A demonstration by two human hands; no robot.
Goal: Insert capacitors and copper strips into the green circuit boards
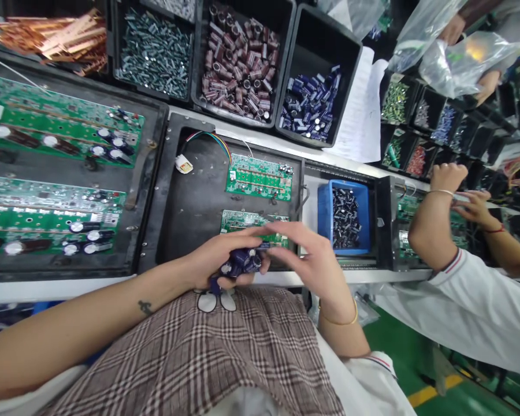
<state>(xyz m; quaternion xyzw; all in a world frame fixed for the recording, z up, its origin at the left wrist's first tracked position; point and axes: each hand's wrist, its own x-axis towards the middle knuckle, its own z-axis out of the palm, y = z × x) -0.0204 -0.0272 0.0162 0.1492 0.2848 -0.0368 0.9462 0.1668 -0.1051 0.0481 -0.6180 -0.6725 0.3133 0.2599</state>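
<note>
Blue tub: from where I stand, this blue tub (323, 222) full of small dark cans (345, 216) sits just beyond the person's right hand, a good mark for the rest.
Left hand: the left hand (214, 254) is left of the tub and nearer the body, its fingers curled around a bunch of blue cans (241, 263), keeping them pressed together.
Bunch in the grip: the blue cans lie between palm and fingers, bulging out on the side facing the tub.
Way they point: mixed; several show round ends upward and toward the body, and their long axes cross one another.
Can at the fingertips: one blue can (264, 245) juts from the bunch, its long axis roughly level, one end toward the tub.
Right hand: the right hand (314, 260) is just on the body side of the tub, thumb and forefinger curved toward that can; I cannot tell whether they pinch it or only come near.
Green boards: two, left of the tub in a black tray (190, 214); the farther board (260, 176) shows plainly, the nearer board (238, 219) is partly behind the hands.
Bin of blue cans: the black bin (351, 63) stands beyond the tub.
Co-worker: bent arms (431, 225), right of the tub.
</note>
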